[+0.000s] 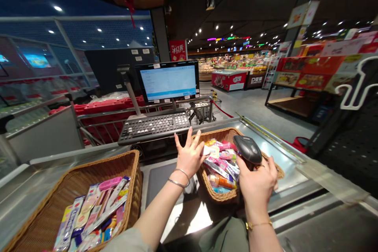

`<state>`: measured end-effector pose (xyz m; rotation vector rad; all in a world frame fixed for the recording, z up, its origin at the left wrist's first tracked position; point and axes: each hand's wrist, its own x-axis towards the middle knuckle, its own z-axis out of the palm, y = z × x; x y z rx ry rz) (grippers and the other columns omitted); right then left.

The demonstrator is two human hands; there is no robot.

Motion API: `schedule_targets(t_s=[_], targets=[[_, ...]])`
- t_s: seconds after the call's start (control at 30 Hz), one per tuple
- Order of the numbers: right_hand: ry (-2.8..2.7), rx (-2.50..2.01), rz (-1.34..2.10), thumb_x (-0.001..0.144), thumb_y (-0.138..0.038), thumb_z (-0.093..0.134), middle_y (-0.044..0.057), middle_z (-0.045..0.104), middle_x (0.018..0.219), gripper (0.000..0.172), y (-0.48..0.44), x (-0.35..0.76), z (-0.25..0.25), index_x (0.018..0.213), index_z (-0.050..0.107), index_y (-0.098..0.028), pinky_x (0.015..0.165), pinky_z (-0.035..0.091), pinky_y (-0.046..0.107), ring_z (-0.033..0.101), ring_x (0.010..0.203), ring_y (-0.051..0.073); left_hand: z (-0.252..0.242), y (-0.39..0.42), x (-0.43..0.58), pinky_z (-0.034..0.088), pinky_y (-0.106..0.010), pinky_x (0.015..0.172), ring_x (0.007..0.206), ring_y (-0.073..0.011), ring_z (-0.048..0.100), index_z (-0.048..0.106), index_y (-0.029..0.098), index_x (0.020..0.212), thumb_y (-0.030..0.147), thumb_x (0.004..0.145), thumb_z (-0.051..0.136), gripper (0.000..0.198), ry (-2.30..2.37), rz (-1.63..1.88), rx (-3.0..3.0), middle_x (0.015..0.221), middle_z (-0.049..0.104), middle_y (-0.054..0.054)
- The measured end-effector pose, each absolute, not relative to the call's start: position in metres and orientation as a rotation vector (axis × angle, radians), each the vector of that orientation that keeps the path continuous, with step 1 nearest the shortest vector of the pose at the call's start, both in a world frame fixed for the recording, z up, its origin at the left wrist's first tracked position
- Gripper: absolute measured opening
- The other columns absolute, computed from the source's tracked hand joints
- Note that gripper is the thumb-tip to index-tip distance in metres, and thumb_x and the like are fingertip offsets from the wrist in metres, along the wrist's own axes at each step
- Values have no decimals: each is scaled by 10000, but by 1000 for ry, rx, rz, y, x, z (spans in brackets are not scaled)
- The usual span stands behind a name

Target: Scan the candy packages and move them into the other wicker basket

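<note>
My right hand (258,181) is wrapped around the handle of a black barcode scanner (248,149), its head over the right wicker basket (211,193). Pinched between thumb and forefinger of my left hand (190,155) is the end of a small white packet with a pale yellow label (213,151); the other fingers are raised and spread. Colourful small packages (223,169) in pink, purple, orange and blue fill the right basket. To the left, a larger wicker basket (134,193) holds toothpaste-like boxes and a pink case (110,183).
Behind the baskets stand a black keyboard (153,126) and a lit monitor (169,82). A grey pad (158,183) lies between the baskets. Metal counter surfaces (280,145) extend to both sides. Beyond are a shopping cart (203,108), a red freezer (228,80) and shop shelves.
</note>
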<state>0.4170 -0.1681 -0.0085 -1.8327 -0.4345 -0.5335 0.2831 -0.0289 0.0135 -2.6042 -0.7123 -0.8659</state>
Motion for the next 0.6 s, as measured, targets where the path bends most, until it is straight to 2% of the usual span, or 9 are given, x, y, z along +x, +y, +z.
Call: schedule_targets(t_s=[0.2, 0.33, 0.6], targets=[[-390, -1832, -530, 731, -545, 669, 199, 677, 1158, 441, -168, 418, -5, 903, 710, -141, 1069, 293, 570, 432, 1316, 404, 13, -38, 305, -106, -762, 1093, 1491, -343, 151, 548, 344, 1337, 480, 924, 507, 436, -613, -894, -2662, 1540, 401, -40], [-370, -1812, -567, 725, -533, 673, 192, 692, 1104, 402, -168, 419, -6, 830, 713, -147, 1067, 309, 540, 459, 1290, 400, 14, -43, 305, -118, -732, 1113, 1497, -318, 141, 429, 315, 1442, 468, 949, 457, 518, -598, -891, -2664, 1556, 369, -49], [-380, -1820, -480, 708, -592, 617, 207, 653, 1213, 493, -165, 407, -1, 891, 707, -143, 1083, 238, 586, 444, 1314, 390, 13, -35, 271, -86, -709, 1141, 1486, -315, 199, 512, 297, 1387, 457, 942, 473, 474, -824, -984, -2555, 1533, 404, -57]])
